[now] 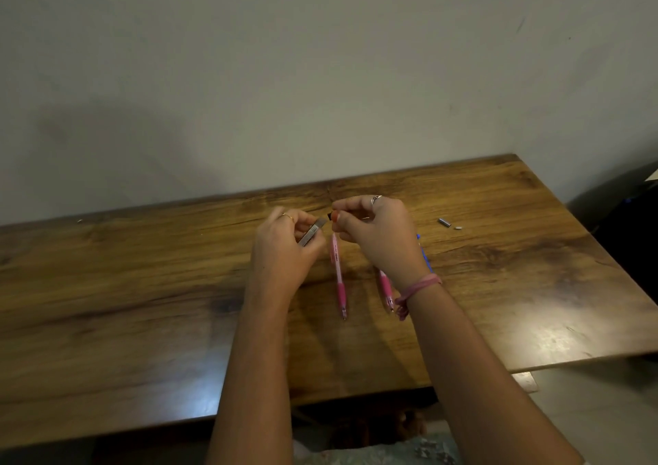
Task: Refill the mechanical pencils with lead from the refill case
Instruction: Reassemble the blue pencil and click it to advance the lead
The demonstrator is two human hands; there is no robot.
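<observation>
Your left hand [285, 242] grips the refill case [312, 232], a slim grey-silver stick held above the tabletop [142, 286], its upper end tilted toward your right hand [374, 231]. Your left fingers [302, 219] curl round the case from behind, thumb side underneath, and there's a thin ring [287, 216] on one of them. Just off the case's upper end, your right thumb and forefinger pinch a small dark piece [329, 216]; whether it's the case's cap or something else, you can't tell from here. The other right fingers are curled in, one with a silver ring [376, 199], and a pink wristband [416, 291] wraps your right wrist, its loose ends hanging down.

Below your hands, a pink mechanical pencil [338, 275] lies on the tabletop, tip pointing toward you, its upper end tucked under your right fingertips. Just beside it to the right lies a second pink pencil [385, 288], mostly hidden under your right wrist, tip also toward you. A blue pencil [425, 254] peeks out past the far side of that wrist, only a sliver showing.

Further right, well apart from the pencils, a small metal cap [444, 222] rests on the wood with a tiny white eraser [458, 228] just beside it. The brown wood-grain tabletop butts up against a plain pale wall [320, 72].
</observation>
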